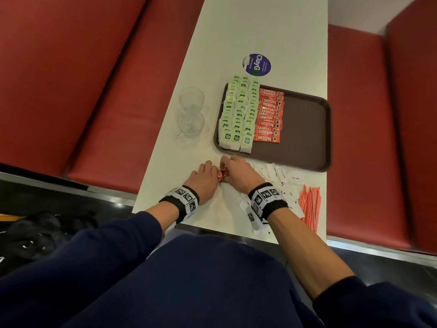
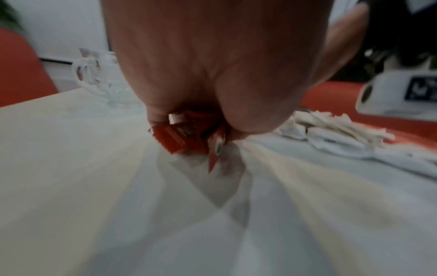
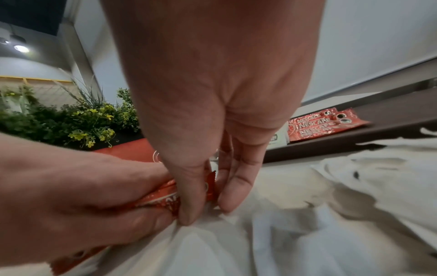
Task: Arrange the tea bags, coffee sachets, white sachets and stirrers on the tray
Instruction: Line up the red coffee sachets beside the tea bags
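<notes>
Red coffee sachets [image 1: 222,174] pinched between left hand [image 1: 205,178], right hand [image 1: 238,171].

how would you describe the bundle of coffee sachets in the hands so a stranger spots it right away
Start at the brown tray on the white table. Just before its near edge, the left hand and right hand meet. The red coffee sachets pinched between them are the only red ones off the tray.

- "NESCAFE" in white letters on the red coffee sachets [image 1: 268,114] lined up on the tray [image 1: 305,129].
- "ClayGO" on the round blue sticker [image 1: 257,65] on the bench [image 1: 248,31].
- The tea bags' [image 1: 237,112] label print is too small to read.
</notes>
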Tool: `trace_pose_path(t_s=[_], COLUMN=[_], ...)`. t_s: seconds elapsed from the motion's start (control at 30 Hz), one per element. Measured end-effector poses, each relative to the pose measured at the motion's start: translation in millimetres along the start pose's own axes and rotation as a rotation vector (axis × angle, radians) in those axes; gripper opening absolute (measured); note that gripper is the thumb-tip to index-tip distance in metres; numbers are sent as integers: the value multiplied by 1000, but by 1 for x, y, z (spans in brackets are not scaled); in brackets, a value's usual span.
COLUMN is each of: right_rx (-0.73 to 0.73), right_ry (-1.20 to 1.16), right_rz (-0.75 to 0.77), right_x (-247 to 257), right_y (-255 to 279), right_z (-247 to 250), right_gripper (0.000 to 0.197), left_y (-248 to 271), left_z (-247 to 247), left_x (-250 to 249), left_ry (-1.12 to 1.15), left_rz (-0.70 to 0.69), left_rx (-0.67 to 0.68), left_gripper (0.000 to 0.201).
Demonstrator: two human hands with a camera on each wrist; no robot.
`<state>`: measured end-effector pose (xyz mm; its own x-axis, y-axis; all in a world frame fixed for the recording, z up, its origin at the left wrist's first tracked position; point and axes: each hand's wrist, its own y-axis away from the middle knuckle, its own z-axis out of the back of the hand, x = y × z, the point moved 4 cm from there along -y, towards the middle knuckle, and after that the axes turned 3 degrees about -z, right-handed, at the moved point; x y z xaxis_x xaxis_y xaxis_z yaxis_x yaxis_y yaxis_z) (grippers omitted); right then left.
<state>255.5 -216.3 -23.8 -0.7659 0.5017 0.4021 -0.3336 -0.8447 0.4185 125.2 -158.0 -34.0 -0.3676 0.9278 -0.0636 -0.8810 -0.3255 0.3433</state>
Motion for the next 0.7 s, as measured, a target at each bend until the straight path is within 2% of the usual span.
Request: trace_pose_path(t_s=[0.07, 0.17, 0.27, 0.33, 0.4, 0.53, 0.63, 0.7], right_rx=[-11, -74, -184, -229, -270, -280, -240, -243], right_ry=[-23, -107, -261, -353, -405, -416, -534, -658], right_rz=[7, 28, 104, 162, 208, 206, 173, 147], right_x=[-1, 0, 5, 14, 21, 21, 17, 10], right_y=[-2, 1, 14, 25, 32, 34, 40, 43], right_z=[3, 25, 69, 103, 133, 175, 198, 212], right_gripper=[36, 31, 28, 21, 15, 12, 6, 8], left_y=[1, -4, -4, -1, 1, -3, -13, -18], left_z=[-2, 10, 41, 71, 102, 143, 157, 165], left_x=[4, 15, 28, 36, 39, 35, 30, 27], left_ry=[-15, 82, 561, 898, 1081, 1258, 1391, 1480], left_rz=[-36, -40, -34, -40, -88, -154, -125, -117], left_rx=[-6, 14, 70, 59, 33, 89, 93, 86], left_gripper=[32, 22, 13, 15, 14, 8, 32, 40])
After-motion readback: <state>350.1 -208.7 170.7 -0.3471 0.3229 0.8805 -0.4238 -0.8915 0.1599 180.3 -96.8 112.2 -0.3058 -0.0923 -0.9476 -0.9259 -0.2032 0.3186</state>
